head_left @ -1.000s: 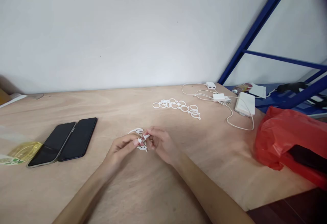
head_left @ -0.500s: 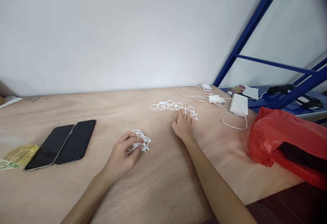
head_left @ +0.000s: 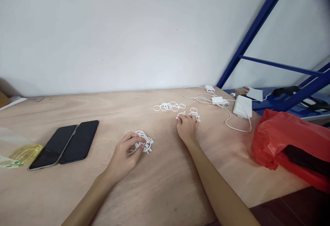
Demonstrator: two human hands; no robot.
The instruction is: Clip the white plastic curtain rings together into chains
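My left hand is closed, thumb and fingers pinching a bunch of white plastic curtain rings with small eyelets, resting on the wooden table. Further off and to the right, my right hand has its fingers curled down over a white curtain ring, which sticks out beyond the fingertips. More rings lie just past its right-hand fingers, partly hidden by them. A loose row of white curtain rings lies behind, a little to the left of this hand.
Two dark phones lie side by side at left, near a clear container with yellow contents. White chargers with cables and a white box sit at the back right. A red plastic bag covers the right edge. A blue metal frame rises behind.
My right hand has drawn a ring slightly toward me, away from the row, and its fingers have curled in. My left hand stays on its bunch. The view has shifted slightly.
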